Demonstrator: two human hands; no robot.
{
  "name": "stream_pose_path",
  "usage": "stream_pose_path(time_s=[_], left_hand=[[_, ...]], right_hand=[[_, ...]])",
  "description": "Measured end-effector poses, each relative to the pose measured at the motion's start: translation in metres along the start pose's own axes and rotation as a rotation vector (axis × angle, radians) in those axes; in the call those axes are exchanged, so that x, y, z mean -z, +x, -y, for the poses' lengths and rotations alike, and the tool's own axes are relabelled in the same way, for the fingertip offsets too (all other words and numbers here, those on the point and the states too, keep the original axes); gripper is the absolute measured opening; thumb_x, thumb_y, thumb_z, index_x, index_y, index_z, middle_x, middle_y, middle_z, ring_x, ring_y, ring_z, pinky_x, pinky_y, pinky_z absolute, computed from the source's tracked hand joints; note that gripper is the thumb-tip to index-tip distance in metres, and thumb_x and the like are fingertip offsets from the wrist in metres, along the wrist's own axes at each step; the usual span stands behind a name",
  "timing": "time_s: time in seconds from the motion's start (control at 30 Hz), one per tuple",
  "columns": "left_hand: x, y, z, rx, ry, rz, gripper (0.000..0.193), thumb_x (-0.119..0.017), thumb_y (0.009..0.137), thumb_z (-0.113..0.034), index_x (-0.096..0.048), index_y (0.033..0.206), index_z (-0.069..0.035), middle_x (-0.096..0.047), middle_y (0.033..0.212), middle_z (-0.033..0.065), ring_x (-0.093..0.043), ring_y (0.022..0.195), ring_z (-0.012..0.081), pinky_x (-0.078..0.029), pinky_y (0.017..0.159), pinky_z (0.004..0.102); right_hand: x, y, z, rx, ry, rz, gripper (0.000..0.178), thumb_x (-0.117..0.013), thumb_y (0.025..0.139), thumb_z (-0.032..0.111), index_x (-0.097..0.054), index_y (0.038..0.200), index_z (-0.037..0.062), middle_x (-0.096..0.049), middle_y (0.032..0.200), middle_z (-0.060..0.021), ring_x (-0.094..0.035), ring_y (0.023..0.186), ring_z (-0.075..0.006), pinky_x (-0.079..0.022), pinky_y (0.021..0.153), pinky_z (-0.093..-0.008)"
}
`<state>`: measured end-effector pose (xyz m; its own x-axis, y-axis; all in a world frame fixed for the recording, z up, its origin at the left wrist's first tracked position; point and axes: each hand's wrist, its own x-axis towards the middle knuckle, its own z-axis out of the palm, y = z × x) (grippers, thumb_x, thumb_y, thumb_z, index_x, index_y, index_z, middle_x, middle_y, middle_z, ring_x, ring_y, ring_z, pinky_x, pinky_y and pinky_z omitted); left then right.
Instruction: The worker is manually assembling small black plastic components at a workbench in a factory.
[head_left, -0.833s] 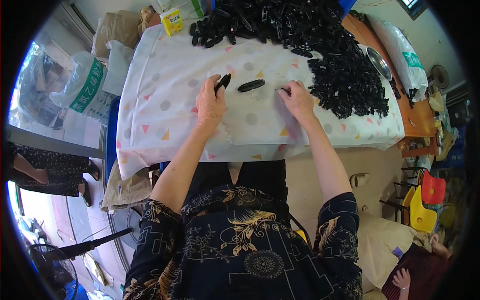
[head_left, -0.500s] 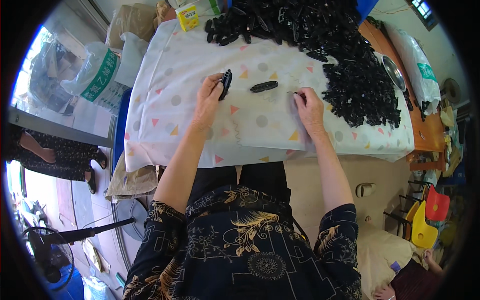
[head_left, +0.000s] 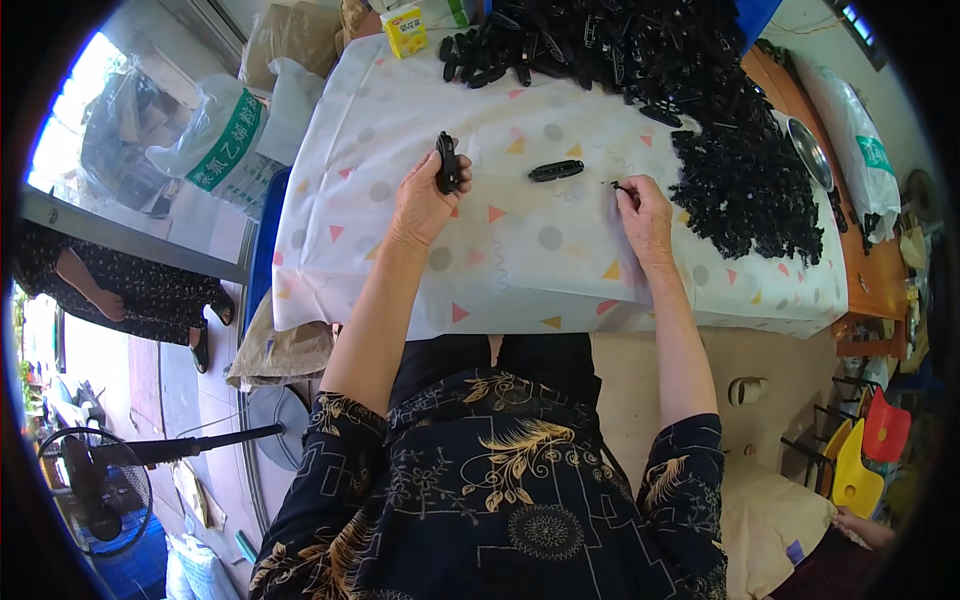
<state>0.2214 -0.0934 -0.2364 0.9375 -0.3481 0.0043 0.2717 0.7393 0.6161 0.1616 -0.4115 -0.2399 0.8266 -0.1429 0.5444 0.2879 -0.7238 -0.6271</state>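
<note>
My left hand (head_left: 422, 207) is closed round an elongated black plastic part (head_left: 446, 163), holding it upright over the cloth-covered table with its fingers curled behind. To its right, a similar oblong black part (head_left: 556, 171) lies on the tablecloth (head_left: 400, 290), apart from both hands. At the edge of the small-parts pile, my right hand (head_left: 648, 215) pinches a tiny black piece (head_left: 619, 187) between thumb and forefinger. What exactly that piece is cannot be made out. Its other fingers are folded under.
Larger black parts (head_left: 590, 45) are heaped at the back; small black pieces (head_left: 745, 190) cover the right side beside a metal bowl (head_left: 810, 153). A yellow packet (head_left: 405, 33) stands at the back left. A standing fan (head_left: 100, 490) and another person's legs (head_left: 120, 290) are off to the left.
My left hand has turned so the black part faces up more, and drawn slightly left relative to the table. The right hand keeps its pinch in nearly the same place. The whole view has shifted.
</note>
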Motion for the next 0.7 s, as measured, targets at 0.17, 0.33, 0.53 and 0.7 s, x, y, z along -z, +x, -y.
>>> stream_pose_path(time_s=[0.17,0.33,0.53,0.7], left_hand=[[-0.002,0.0,0.0,0.008,0.021,0.01,0.033,-0.046,0.096,-0.021,-0.048,0.122,-0.001,-0.057,0.098,0.0146,-0.056,0.083,0.0228,-0.048,0.075,0.0341],[-0.01,0.001,-0.002,0.041,0.026,-0.062,0.036,-0.049,0.095,-0.026,-0.047,0.121,-0.001,-0.058,0.091,0.0118,-0.055,0.078,0.0214,-0.048,0.072,0.0325],[-0.044,0.021,0.017,-0.121,1.232,-0.187,0.031,-0.067,0.079,-0.029,-0.061,0.097,-0.004,-0.057,0.077,0.006,-0.05,0.055,0.0137,-0.043,0.053,0.0275],[-0.08,0.03,0.048,-0.33,1.758,0.026,0.036,-0.068,0.074,-0.028,-0.061,0.104,-0.008,-0.061,0.092,0.009,-0.061,0.084,0.0277,-0.049,0.075,0.0373]], right_hand=[[0.001,0.001,0.005,0.001,0.011,-0.019,0.012,-0.063,0.078,0.0,-0.057,0.089,0.0016,-0.059,0.074,-0.0072,-0.055,0.061,-0.0145,-0.046,0.058,-0.0267],[0.001,0.002,0.002,0.008,-0.028,-0.008,0.012,-0.064,0.077,-0.001,-0.056,0.086,0.0008,-0.056,0.078,-0.008,-0.056,0.063,-0.0173,-0.047,0.06,-0.0276],[-0.002,0.001,0.004,0.029,-0.081,-0.007,0.011,-0.064,0.077,0.001,-0.056,0.085,0.0014,-0.054,0.078,-0.0078,-0.056,0.063,-0.0196,-0.046,0.059,-0.0289],[0.002,-0.001,0.011,-0.027,-0.138,0.008,0.011,-0.063,0.076,0.001,-0.057,0.084,0.0029,-0.054,0.08,-0.0089,-0.057,0.065,-0.0242,-0.047,0.06,-0.0327]])
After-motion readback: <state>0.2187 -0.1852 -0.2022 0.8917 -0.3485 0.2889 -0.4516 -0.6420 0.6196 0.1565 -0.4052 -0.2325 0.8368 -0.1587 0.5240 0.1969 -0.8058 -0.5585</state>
